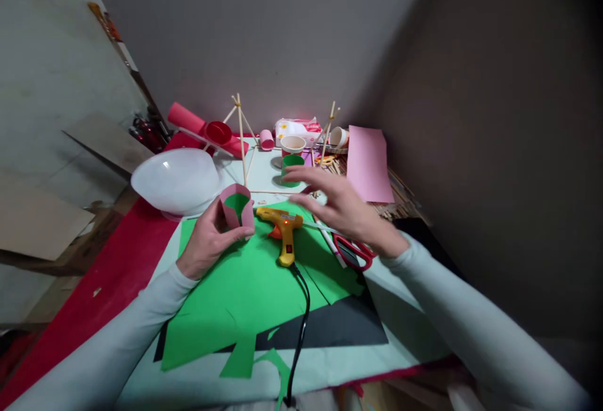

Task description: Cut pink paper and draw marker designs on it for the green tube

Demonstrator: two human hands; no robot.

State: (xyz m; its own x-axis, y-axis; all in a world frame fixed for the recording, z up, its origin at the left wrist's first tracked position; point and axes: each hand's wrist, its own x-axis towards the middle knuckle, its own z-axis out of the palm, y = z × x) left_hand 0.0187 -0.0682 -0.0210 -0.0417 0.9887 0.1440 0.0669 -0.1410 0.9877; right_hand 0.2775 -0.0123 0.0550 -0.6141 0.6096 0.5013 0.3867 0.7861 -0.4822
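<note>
Closed around a small pink paper cup with a green lining (230, 215), my left hand (207, 242) holds it upright above the green paper. My right hand (332, 200) reaches forward, fingers apart and slightly blurred. Its fingertips overlap the lower part of a small green paper cup (293, 161) in the picture; whether they touch it I cannot tell. Between my hands a yellow hot glue gun (286, 235) lies on the green sheet (221, 291), its small light lit. Red-handled scissors (365, 254) and a white marker (330, 241) lie partly beneath my right wrist.
Stick frames (242, 141) stand at the back around a paper cup (293, 144). A white bowl (174, 181) and red tubes (219, 133) are at left. Pink paper (368, 166) leans at right over loose sticks. The gun's black cord (304, 317) runs toward the front edge.
</note>
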